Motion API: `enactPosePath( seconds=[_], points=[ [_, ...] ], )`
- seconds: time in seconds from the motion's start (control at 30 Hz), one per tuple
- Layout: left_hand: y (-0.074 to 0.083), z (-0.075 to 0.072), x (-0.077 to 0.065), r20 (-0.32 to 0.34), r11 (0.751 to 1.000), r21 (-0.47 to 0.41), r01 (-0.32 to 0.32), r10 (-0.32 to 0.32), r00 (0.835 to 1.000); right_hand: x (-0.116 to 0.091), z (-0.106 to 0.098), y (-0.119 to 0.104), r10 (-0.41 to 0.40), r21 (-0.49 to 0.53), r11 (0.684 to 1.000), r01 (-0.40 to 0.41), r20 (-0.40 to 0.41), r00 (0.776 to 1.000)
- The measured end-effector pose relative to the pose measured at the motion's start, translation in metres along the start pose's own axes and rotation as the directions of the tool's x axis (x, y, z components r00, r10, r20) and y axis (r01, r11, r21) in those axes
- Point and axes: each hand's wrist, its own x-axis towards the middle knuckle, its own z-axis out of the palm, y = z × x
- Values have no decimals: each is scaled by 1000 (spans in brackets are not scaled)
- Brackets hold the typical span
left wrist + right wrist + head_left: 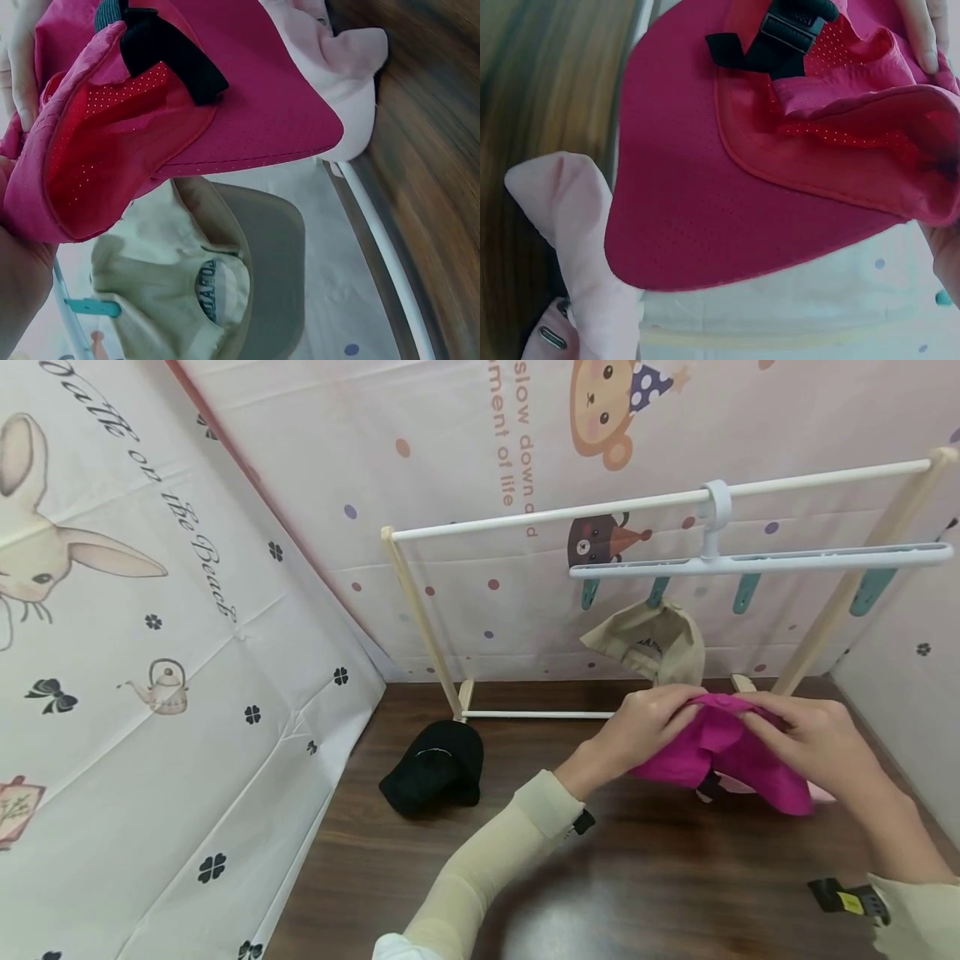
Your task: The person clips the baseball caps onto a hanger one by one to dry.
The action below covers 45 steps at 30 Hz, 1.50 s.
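A magenta cap [738,747] hangs between both hands, its brim pointing down in the head view. My left hand [651,722] pinches its upper edge on the left, and my right hand [813,735] pinches that edge on the right. In the right wrist view a black strap with a buckle [791,30] lies over the cap's red perforated lining. Just behind the hands, a beige cap [652,639] hangs from a teal clip [657,591] on the white hanger [757,562]. A pink cap [592,247] lies below the magenta one, largely hidden in the head view.
A black cap [435,767] lies on the brown wooden surface [360,860] at left. The hanger hooks over the white top bar [547,515] of a wooden-legged rack. Other teal clips [746,593] hang along it. Patterned cloth [300,485] forms the walls.
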Motion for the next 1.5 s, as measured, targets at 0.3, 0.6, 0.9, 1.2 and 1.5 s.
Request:
enactPosePath(
  seconds=[0.3,0.6,0.9,1.2,1.5],
  points=[
    [11,9,17,1,999,-49,-14,14,1000,-7,-16,9,58,-41,997,-59,-16,998],
    [12,14,26,11,996,-88,-1,2,1000,-4,-28,11,19,-62,998,-20,-19,1000],
    [9,18,38,-21,993,-119,14,-16,1000,8,-35,20,23,-80,997,-23,-1,1000],
    [4,18,54,-2,994,-97,50,-50,999,18,-47,21,94,-113,990,-85,74,993],
    [-6,14,69,78,992,-102,77,-69,995,23,-48,24,179,-113,979,-167,102,978]
  ],
)
